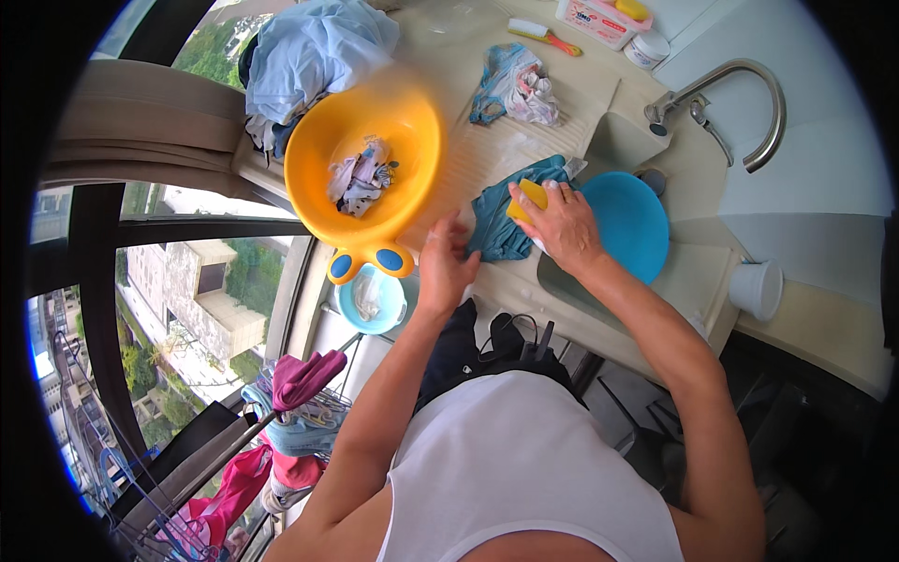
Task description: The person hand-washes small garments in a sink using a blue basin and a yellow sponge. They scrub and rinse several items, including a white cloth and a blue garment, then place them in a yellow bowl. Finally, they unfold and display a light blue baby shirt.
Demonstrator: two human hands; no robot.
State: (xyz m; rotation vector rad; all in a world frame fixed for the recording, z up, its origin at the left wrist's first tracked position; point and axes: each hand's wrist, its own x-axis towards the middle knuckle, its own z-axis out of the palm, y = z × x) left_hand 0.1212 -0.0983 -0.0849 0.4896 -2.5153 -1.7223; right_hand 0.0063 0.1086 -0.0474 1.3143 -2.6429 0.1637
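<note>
A yellow bar of laundry soap (532, 199) is in the grip of my right hand (567, 226), above a teal wet garment (500, 223). The garment lies spread on the ribbed washboard part of the laundry sink counter (453, 158), with a white tag at its far corner. My left hand (444, 261) is at the garment's near left edge, fingers apart and curled; whether they touch the cloth is hard to tell. Right of the garment, a blue basin (632, 225) sits in the sink, partly behind my right forearm.
A yellow basin (365, 105) with a small patterned garment (362, 179) stands left. Light-blue laundry (309, 56) is piled beyond it. A printed garment (516, 84), scrub brush (544, 35), pink OMO box (597, 24) and curved faucet (762, 77) are farther back. A white tub (757, 289) stands right.
</note>
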